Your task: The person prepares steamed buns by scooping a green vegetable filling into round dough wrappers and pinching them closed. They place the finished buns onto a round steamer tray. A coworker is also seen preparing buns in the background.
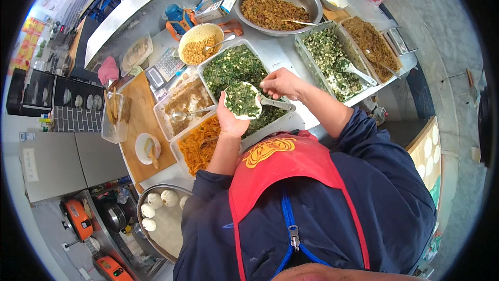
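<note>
My left hand (233, 122) holds a round white dough wrapper (254, 116) with chopped green filling (241, 99) on it. At the wrapper's right edge is my right hand (282, 83), its fingers bent together; whether they pinch the dough cannot be told. Just below the fingers, a spoon (278, 103) with a grey handle lies over the large clear tub (255, 53) of chopped greens. Shredded orange filling (200, 144) fills a tub to the left, beside a tub of brown crumbly filling (187, 100). Several pleated buns (155, 200) sit in a round steamer tray (146, 234) at the lower left.
A steel bowl (317, 12) of brown filling stands behind, with a smaller bowl (182, 47) and a blue bottle (177, 20) left of it. Two more filling tubs, one with greens (329, 43), stand right. A wooden board (134, 125) carries a white bowl (140, 152). Dough rounds (428, 146) lie far right.
</note>
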The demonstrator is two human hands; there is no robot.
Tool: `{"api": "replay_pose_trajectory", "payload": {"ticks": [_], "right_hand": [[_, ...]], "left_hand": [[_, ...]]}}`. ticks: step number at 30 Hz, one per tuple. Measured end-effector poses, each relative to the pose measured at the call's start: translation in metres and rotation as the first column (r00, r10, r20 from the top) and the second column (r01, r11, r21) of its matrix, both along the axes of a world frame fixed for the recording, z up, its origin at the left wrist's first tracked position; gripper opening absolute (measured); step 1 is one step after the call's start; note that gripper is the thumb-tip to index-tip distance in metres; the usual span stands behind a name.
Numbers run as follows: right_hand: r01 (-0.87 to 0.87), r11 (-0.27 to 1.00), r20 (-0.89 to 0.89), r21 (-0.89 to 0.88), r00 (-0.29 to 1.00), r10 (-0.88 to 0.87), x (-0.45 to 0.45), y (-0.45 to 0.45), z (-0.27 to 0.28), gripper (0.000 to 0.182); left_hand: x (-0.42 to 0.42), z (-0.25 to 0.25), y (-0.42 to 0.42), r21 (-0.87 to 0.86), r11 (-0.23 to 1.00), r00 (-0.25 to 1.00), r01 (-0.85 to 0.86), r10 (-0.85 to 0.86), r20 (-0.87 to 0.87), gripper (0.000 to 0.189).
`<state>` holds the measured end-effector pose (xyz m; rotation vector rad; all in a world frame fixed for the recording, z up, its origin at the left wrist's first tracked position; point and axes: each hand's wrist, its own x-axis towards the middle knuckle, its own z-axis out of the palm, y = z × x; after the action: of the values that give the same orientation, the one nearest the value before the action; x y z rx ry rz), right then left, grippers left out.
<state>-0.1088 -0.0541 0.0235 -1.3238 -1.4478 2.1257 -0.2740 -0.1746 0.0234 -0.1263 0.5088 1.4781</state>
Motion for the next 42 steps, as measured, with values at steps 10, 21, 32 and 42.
{"api": "replay_pose_trajectory", "payload": {"ticks": [10,21,32,42], "right_hand": [[-0.048,0.998,-0.174,-0.032,0.984,0.041,-0.007,-0.007,-0.002,0.012],[-0.134,0.991,-0.256,-0.014,0.958,0.126,-0.006,0.008,-0.001,0.011],[-0.189,0.977,-0.177,0.100,0.963,0.204,-0.008,0.007,0.004,0.011],[-0.267,0.956,-0.145,0.122,0.948,0.284,-0.003,0.020,0.012,0.014]], "left_hand": [[0.002,-0.003,-0.001,0.039,0.999,0.999,-0.021,0.022,-0.027,0.054],[0.002,-0.005,-0.006,0.067,0.997,0.999,0.046,-0.044,-0.023,0.045],[0.000,-0.012,-0.004,0.088,0.983,0.982,0.158,-0.148,-0.118,0.039],[-0.004,-0.008,-0.003,0.056,0.984,0.978,0.170,-0.162,-0.128,0.034]]}}
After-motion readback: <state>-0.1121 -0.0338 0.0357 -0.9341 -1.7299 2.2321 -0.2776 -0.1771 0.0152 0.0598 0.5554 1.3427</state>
